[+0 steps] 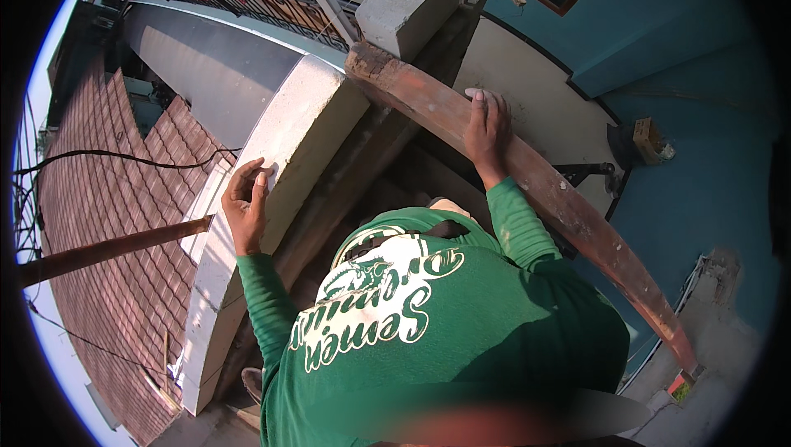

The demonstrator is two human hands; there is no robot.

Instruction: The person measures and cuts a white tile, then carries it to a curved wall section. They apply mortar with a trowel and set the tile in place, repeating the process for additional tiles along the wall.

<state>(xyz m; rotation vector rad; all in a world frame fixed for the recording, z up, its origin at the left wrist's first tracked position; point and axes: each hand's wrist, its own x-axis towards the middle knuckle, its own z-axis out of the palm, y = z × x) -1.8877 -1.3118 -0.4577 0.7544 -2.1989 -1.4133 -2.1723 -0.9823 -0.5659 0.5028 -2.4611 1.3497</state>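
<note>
My left hand rests on the white-painted concrete ledge, its fingers bent but apart from the thumb. A small pale patch shows by the fingertips; I cannot tell what it is. My right hand lies across a long reddish-brown wooden beam, fingers stretched over its upper face and not wrapped round it. The beam is worn and spotted, and its near-left end meets a pale concrete block. Between ledge and beam is my body in a green long-sleeved shirt.
Beyond the ledge lies a tiled roof, with a rusty pole and black cables crossing over it. A dark metal railing runs along the far side. On the right are a blue wall and a small box.
</note>
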